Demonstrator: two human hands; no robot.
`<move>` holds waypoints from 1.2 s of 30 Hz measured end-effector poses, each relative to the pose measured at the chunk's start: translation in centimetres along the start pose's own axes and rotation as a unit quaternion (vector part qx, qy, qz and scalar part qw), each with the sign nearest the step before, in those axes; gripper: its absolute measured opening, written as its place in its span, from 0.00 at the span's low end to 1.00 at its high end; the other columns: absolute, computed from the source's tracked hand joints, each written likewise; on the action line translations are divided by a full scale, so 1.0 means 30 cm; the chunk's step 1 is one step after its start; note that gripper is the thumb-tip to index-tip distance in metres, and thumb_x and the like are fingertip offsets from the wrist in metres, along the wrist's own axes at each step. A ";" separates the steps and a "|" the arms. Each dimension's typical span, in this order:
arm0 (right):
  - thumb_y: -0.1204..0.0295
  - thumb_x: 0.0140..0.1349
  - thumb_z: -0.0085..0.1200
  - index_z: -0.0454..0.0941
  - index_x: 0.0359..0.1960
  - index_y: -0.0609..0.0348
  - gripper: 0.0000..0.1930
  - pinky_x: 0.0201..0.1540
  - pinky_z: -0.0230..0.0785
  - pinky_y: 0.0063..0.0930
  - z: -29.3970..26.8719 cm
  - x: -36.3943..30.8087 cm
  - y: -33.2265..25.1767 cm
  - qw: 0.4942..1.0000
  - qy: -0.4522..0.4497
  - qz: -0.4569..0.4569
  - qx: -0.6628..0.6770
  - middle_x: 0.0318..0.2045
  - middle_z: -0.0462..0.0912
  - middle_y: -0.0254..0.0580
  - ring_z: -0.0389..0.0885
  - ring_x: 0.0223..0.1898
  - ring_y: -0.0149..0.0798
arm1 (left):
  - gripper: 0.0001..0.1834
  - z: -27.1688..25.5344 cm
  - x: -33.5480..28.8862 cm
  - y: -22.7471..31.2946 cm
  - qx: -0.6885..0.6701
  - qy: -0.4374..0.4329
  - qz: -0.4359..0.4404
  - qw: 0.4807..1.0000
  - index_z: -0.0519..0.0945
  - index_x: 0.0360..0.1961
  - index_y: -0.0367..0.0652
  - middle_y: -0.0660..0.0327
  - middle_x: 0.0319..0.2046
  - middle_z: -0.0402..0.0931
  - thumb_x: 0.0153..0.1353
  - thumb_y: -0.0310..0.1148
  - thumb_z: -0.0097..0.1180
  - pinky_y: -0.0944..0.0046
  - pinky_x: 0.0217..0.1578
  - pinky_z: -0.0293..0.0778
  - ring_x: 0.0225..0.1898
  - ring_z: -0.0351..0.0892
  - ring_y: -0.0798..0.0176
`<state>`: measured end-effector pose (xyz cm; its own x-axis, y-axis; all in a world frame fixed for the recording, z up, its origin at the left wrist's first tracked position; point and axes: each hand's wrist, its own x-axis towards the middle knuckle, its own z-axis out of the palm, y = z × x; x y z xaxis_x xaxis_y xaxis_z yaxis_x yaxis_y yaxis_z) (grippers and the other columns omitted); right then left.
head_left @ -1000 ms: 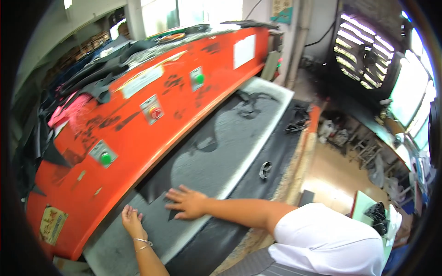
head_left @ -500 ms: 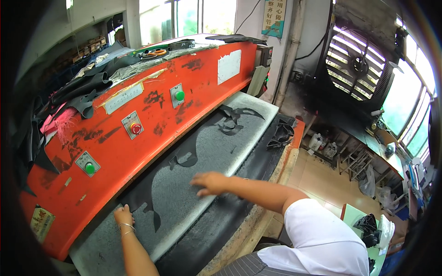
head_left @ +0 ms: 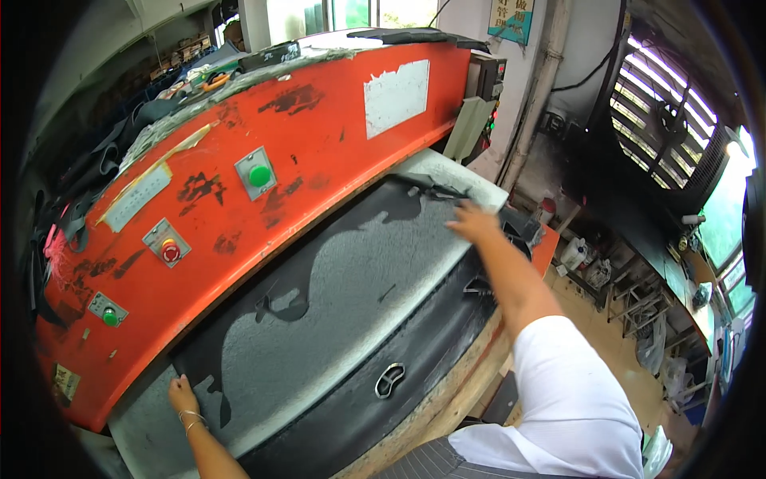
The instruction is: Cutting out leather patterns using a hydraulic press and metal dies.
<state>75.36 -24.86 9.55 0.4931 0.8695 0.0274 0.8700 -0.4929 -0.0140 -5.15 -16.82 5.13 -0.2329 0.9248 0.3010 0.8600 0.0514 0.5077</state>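
Right hand (head_left: 477, 225) now farther along the black sheet (head_left: 271, 281), grip unclear, left hand (head_left: 183, 394) closed on its near corner.

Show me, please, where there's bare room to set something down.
The grey board is bare between the dark sheet and whitish front edge, except a small dark mark; the black ledge is bare left of the metal ring. Crowded: the far end, with the right hand, dark scraps and black frames.
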 end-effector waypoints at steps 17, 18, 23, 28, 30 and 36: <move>0.44 0.59 0.54 0.69 0.61 0.58 0.36 0.61 0.62 0.46 -0.042 0.558 -0.123 0.988 0.094 -0.028 0.121 0.57 0.75 0.51 0.70 0.61 0.49 | 0.32 0.015 -0.032 0.159 0.158 0.034 -0.137 0.977 0.76 0.24 0.30 0.40 0.27 0.76 0.63 0.55 0.51 0.47 0.35 0.67 0.30 0.73 0.37; 0.45 0.58 0.56 0.67 0.62 0.60 0.38 0.61 0.62 0.46 -0.014 0.580 -0.115 0.987 0.100 -0.043 0.115 0.58 0.74 0.53 0.70 0.62 0.49 | 0.32 0.024 -0.033 0.156 0.151 0.029 -0.116 0.981 0.77 0.25 0.30 0.40 0.28 0.76 0.62 0.56 0.51 0.46 0.35 0.67 0.32 0.73 0.35; 0.53 0.54 0.65 0.75 0.51 0.69 0.32 0.54 0.69 0.44 -0.011 0.651 -0.123 0.989 -0.036 0.043 0.134 0.48 0.79 0.64 0.77 0.53 0.57 | 0.26 0.043 -0.056 0.201 0.180 0.028 -0.125 0.975 0.79 0.28 0.33 0.39 0.33 0.77 0.64 0.51 0.50 0.43 0.37 0.68 0.36 0.76 0.34; 0.55 0.53 0.66 0.80 0.42 0.68 0.26 0.50 0.71 0.42 0.016 0.638 -0.102 0.995 -0.002 0.013 0.099 0.42 0.82 0.62 0.81 0.47 0.55 | 0.25 -0.012 -0.139 0.204 0.174 0.008 -0.138 0.975 0.74 0.22 0.32 0.39 0.26 0.75 0.63 0.47 0.53 0.45 0.33 0.68 0.30 0.75 0.35; 0.55 0.52 0.66 0.80 0.42 0.69 0.27 0.49 0.71 0.41 0.010 0.630 -0.064 0.996 -0.004 -0.003 0.090 0.41 0.82 0.61 0.82 0.45 0.55 | 0.25 -0.028 -0.197 0.185 0.175 0.009 -0.141 0.974 0.73 0.21 0.33 0.40 0.25 0.75 0.62 0.47 0.54 0.46 0.33 0.68 0.29 0.74 0.36; 0.54 0.52 0.66 0.80 0.42 0.71 0.28 0.52 0.70 0.39 0.034 0.545 0.079 0.995 -0.028 0.000 0.101 0.45 0.81 0.63 0.80 0.50 0.55 | 0.25 -0.058 -0.388 0.206 0.185 0.013 -0.172 0.967 0.73 0.18 0.36 0.46 0.23 0.75 0.61 0.48 0.55 0.46 0.31 0.66 0.26 0.73 0.41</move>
<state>85.50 -11.77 8.95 0.4882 0.8723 -0.0282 0.8495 -0.4823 -0.2139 2.10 -27.93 6.17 -0.5420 0.8189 0.1886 0.8318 0.4909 0.2591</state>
